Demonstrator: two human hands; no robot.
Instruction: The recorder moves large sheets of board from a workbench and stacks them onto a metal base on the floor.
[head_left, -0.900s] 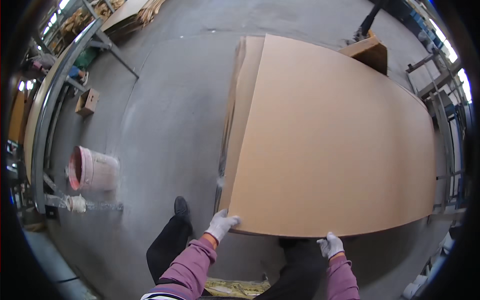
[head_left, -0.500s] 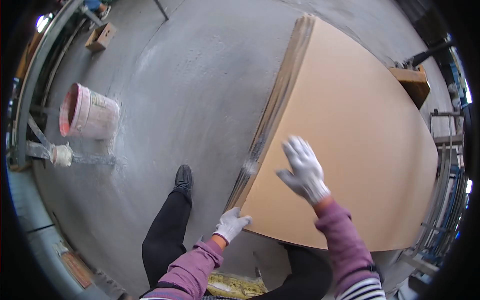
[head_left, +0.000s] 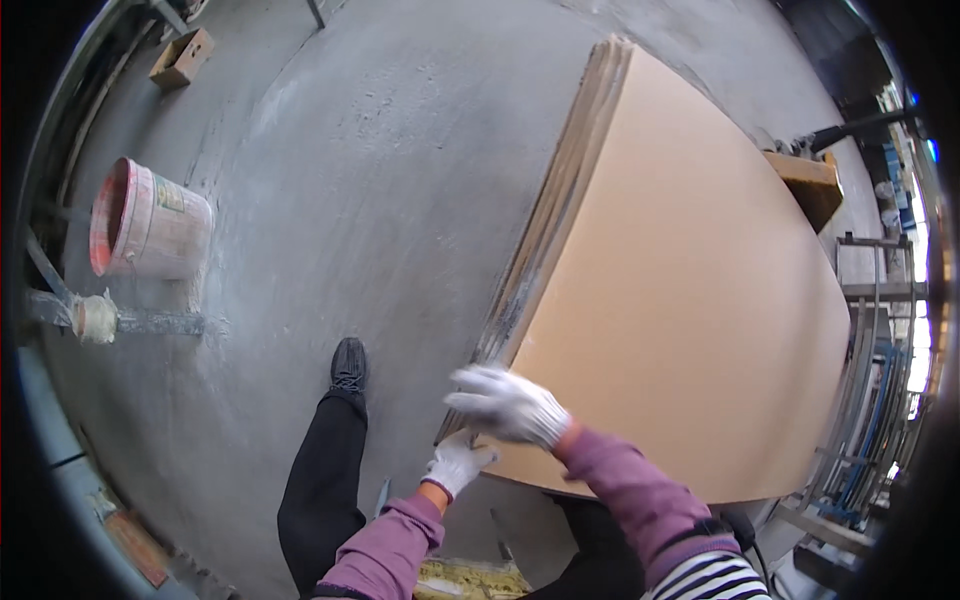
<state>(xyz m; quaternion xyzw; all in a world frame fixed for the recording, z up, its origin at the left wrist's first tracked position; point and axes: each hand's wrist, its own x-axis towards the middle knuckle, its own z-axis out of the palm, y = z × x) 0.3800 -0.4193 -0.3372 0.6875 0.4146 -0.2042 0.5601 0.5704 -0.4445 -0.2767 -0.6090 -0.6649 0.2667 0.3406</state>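
A tall stack of large flat tan boards (head_left: pixel 690 270) lies in front of me and to the right, its layered edges showing along the left side. At the near left corner of the stack, my left hand (head_left: pixel 460 465), in a white knitted glove, is closed with the thumb on the top board and the fingers at the side. My right hand (head_left: pixel 510 405), gloved the same way and slightly blurred, is just above it over the stack's left edge. Its fingers are stretched out and it holds nothing. Whether it touches the boards I cannot tell.
On the grey concrete floor (head_left: pixel 390 190) to the left stand a stained pinkish bucket (head_left: pixel 165 225) and a small open cardboard box (head_left: pixel 182 58). An orange-brown block-shaped part (head_left: pixel 810 185) is beyond the stack's right edge. Metal racks (head_left: pixel 880 330) line the right side.
My right hand has swept left and toward me, from over the top board to the stack's left edge. My left hand stays at the corner. The view has shifted slightly.
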